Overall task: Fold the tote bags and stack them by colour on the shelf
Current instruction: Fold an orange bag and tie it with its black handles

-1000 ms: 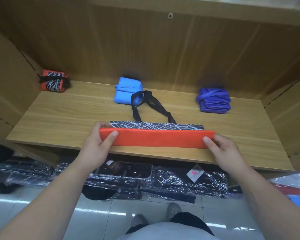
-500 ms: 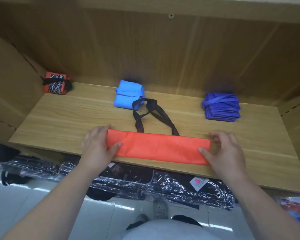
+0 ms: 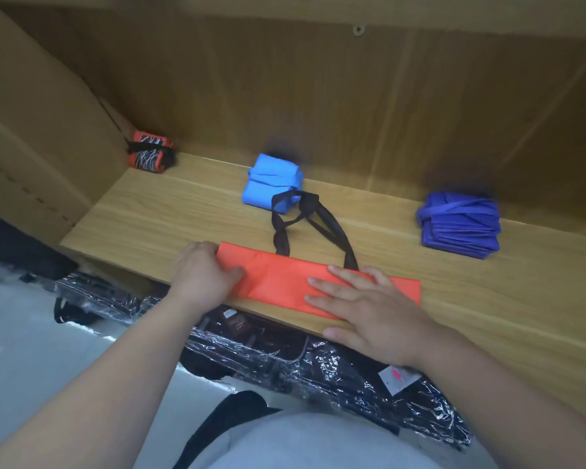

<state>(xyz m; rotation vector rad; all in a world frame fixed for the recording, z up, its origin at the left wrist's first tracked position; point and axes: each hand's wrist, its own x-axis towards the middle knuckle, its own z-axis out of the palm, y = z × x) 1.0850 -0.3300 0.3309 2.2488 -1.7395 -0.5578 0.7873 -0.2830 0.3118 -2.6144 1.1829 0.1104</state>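
An orange tote bag (image 3: 281,277), folded into a long narrow strip, lies along the front edge of the wooden shelf (image 3: 170,218). Its black handles (image 3: 310,218) trail back toward the blue stack. My left hand (image 3: 203,274) grips the strip's left end, thumb on top. My right hand (image 3: 366,308) lies flat on the strip's right half, fingers straight and pointing left. At the shelf's back stand a folded orange patterned bag (image 3: 149,155) on the left, a light blue folded stack (image 3: 271,186) in the middle and a purple folded stack (image 3: 459,225) on the right.
The shelf has a wooden back wall (image 3: 318,103) and side panels. Below the shelf's front edge lie several black bags in clear plastic wrap (image 3: 285,353) on a pale floor (image 3: 31,333).
The patterned edge of the orange bag is now folded under and out of sight. My right hand slid from the strip's right end onto its top, fingers flat. The camera moved closer.
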